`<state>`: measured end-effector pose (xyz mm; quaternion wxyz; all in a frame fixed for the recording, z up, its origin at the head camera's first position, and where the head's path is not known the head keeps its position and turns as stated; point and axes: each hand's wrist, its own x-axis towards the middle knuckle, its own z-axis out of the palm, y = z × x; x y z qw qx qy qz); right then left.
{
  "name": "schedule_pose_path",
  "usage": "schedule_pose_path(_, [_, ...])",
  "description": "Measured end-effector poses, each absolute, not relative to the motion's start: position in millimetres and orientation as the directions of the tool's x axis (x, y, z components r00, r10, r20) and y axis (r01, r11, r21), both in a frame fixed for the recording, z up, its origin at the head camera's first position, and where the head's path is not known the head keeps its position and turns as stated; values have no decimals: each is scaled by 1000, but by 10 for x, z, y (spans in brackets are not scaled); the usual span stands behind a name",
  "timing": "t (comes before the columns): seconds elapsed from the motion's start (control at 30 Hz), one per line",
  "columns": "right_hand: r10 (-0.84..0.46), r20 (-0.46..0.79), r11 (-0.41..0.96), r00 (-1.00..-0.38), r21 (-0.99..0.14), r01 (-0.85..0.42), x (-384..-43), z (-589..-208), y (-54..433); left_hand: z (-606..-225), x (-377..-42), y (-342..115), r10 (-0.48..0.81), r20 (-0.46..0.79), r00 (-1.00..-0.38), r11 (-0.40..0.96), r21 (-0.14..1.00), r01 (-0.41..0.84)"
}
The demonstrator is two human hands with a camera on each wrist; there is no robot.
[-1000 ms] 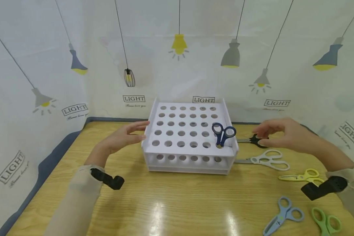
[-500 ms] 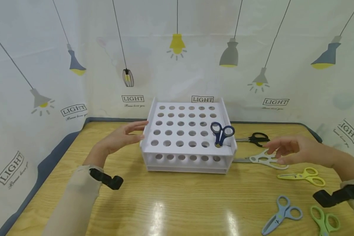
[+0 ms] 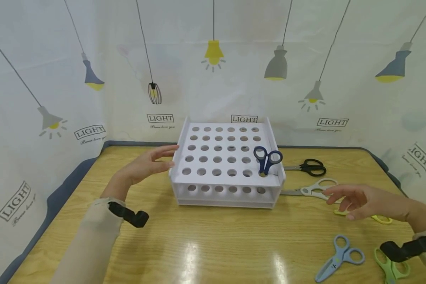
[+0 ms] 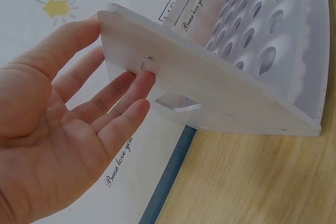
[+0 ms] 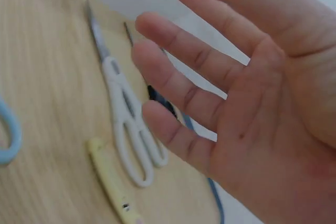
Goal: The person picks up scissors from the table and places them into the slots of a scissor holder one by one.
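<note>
A white rack (image 3: 209, 173) with rows of round holes stands on the table. Dark blue scissors (image 3: 267, 161) sit handles-up in a hole near its front right corner. My left hand (image 3: 142, 169) is at the rack's left side; in the left wrist view its fingertips touch the side panel (image 4: 210, 87). My right hand (image 3: 372, 203) hovers with loosely bent fingers, holding nothing. Beneath and beside it lie white-handled scissors (image 5: 128, 114) and yellow scissors (image 5: 107, 182), partly hidden by the hand in the head view.
Black scissors (image 3: 312, 167) lie right of the rack. Light blue scissors (image 3: 339, 258) and green scissors (image 3: 390, 268) lie at the front right, the green ones partly behind the wrist camera. A lamp-printed cloth (image 3: 213, 90) hangs behind the table.
My right hand has moved from above the black scissors, past the white ones, toward the yellow scissors, nearer the front. My left hand has stayed at the rack.
</note>
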<state>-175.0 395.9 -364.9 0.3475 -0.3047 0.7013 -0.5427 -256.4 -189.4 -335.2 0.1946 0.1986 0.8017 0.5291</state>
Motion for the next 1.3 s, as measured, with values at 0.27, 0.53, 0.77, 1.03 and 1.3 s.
schedule_pose_path(0.27, [-846, -157, 152, -510, -987, 52, -1690, -3874, 4053, -3360, -2584, -1880, 531, -98, -841, 356, 927, 116])
schedule_pose_path(0.53, [-910, -96, 34, -404, -987, 159, -1689, -4138, 4077, -3357, -2572, -1866, 519, -117, -847, 361, 928, 93])
schedule_pose_path(0.77, [-888, -111, 85, -447, -993, 77, -1627, -4219, 4095, -3364, -2577, -1870, 527, -108, -843, 347, 933, 98])
schedule_pose_path(1.03, [-829, -218, 219, -515, -974, 59, -1529, -4196, 4139, -3354, -2561, -1890, 510, -115, -852, 366, 926, 94])
schedule_pose_path(1.3, [-851, -160, 208, -500, -977, -41, -1475, -4220, 4121, -3357, -2565, -1884, 513, -116, -850, 362, 928, 92])
